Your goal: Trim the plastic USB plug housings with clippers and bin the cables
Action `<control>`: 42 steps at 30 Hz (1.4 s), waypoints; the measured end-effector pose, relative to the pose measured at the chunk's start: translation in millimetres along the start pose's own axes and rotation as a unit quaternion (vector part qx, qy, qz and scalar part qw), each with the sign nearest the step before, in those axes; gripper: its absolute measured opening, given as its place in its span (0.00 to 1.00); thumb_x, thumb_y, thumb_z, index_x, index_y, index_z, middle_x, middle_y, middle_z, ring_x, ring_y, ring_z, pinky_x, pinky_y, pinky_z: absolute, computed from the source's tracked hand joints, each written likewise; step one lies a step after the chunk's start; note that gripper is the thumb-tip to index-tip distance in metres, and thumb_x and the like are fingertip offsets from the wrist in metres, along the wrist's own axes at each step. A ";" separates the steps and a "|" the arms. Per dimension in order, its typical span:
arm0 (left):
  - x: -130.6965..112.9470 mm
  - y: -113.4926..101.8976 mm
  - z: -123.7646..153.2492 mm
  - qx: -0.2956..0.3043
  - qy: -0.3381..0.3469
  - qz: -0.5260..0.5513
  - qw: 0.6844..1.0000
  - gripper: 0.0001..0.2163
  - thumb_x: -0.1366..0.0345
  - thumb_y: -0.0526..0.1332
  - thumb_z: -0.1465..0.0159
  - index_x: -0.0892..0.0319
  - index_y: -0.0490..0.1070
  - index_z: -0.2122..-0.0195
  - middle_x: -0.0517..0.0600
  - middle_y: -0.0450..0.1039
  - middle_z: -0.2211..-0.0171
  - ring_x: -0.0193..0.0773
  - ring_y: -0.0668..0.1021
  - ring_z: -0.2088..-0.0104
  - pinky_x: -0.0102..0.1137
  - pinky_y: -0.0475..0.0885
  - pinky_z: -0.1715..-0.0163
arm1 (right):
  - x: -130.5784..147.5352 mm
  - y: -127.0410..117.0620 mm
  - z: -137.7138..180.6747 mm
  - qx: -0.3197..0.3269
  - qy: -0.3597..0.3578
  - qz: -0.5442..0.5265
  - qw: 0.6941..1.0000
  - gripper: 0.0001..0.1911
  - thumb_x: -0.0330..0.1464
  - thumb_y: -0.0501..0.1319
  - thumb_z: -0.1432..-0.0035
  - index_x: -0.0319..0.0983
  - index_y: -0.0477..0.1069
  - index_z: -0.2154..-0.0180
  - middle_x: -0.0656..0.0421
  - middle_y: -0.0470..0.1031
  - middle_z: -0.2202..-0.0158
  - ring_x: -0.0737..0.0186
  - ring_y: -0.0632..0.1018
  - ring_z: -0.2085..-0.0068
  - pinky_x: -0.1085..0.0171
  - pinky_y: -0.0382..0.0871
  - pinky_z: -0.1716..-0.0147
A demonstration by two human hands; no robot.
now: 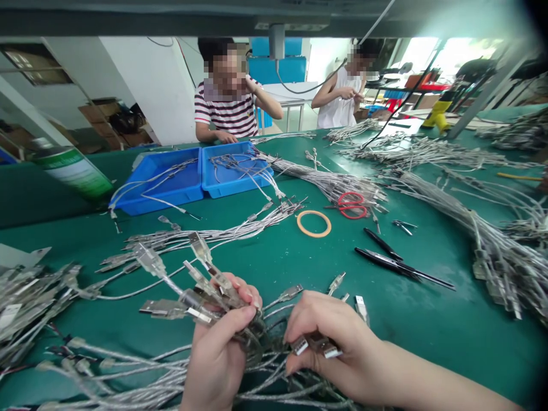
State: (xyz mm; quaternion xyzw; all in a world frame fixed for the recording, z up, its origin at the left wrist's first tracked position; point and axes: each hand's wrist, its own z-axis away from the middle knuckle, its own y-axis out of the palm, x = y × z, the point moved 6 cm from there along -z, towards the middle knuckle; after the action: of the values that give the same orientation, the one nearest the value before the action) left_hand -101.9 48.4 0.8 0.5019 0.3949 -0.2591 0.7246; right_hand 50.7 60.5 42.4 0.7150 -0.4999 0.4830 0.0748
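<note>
I find the left hand (222,348) clamped around cable plugs (192,299), metal ends fanning forward and leftward. The right hand (338,331), just beside it, grips more plugs (301,346), ends facing the wearer.

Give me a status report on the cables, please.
Left fingers closed around cable plugs. Right fingers holding more plugs. Loose cables crowd the table beneath.
</note>
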 end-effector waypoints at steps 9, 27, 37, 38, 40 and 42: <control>0.8 0.2 1.9 0.023 0.012 -0.010 1.000 0.08 0.74 0.64 0.48 0.54 0.70 0.71 0.43 0.67 0.74 0.35 0.69 0.70 0.29 0.67 0.67 | 6.9 4.7 5.4 -0.001 -0.078 0.053 0.996 0.05 0.24 0.57 0.38 0.39 0.65 0.62 0.56 0.75 0.71 0.65 0.73 0.70 0.67 0.66 0.70; 1.7 1.9 2.0 0.038 0.013 -0.021 0.999 0.08 0.75 0.63 0.47 0.54 0.70 0.71 0.43 0.67 0.73 0.34 0.70 0.69 0.28 0.67 0.66 | 8.1 1.5 2.2 0.003 -0.073 0.051 0.996 0.05 0.23 0.57 0.39 0.38 0.65 0.63 0.55 0.75 0.71 0.66 0.73 0.70 0.68 0.67 0.70; 11.7 6.2 8.9 0.101 -0.047 -0.089 0.990 0.11 0.70 0.68 0.43 0.51 0.68 0.63 0.41 0.74 0.70 0.33 0.74 0.66 0.26 0.69 0.63 | -3.5 -29.5 -1.1 0.029 0.085 -0.146 0.985 0.17 0.44 0.62 0.39 0.42 0.68 0.53 0.54 0.70 0.54 0.54 0.69 0.49 0.55 0.63 0.46; 13.5 6.6 9.9 0.109 -0.054 -0.095 0.988 0.11 0.69 0.68 0.43 0.51 0.68 0.63 0.41 0.75 0.70 0.32 0.75 0.67 0.25 0.69 0.63 | -5.1 -35.4 0.1 0.002 0.085 -0.141 0.986 0.16 0.43 0.60 0.37 0.43 0.68 0.52 0.54 0.70 0.53 0.54 0.67 0.46 0.55 0.60 0.43; 17.4 7.0 11.7 0.124 -0.067 -0.104 0.985 0.12 0.68 0.69 0.43 0.51 0.68 0.63 0.40 0.76 0.70 0.31 0.75 0.67 0.24 0.69 0.63 | -8.6 -44.9 3.0 -0.052 0.092 -0.102 0.989 0.09 0.37 0.57 0.33 0.45 0.68 0.52 0.57 0.70 0.54 0.57 0.68 0.46 0.58 0.60 0.43; 21.9 6.8 12.8 0.134 -0.082 -0.123 0.980 0.12 0.66 0.69 0.43 0.50 0.68 0.61 0.40 0.76 0.70 0.31 0.76 0.66 0.24 0.69 0.62 | -10.1 -46.2 4.3 -0.067 0.107 -0.069 0.990 0.10 0.32 0.56 0.33 0.47 0.67 0.51 0.59 0.70 0.56 0.61 0.71 0.51 0.63 0.65 0.50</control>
State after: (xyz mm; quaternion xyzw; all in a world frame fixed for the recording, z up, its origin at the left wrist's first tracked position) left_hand -80.5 39.4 -11.5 0.5189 0.3548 -0.4370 0.6434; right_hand 89.4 87.1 49.8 0.6856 -0.4696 0.5158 0.2083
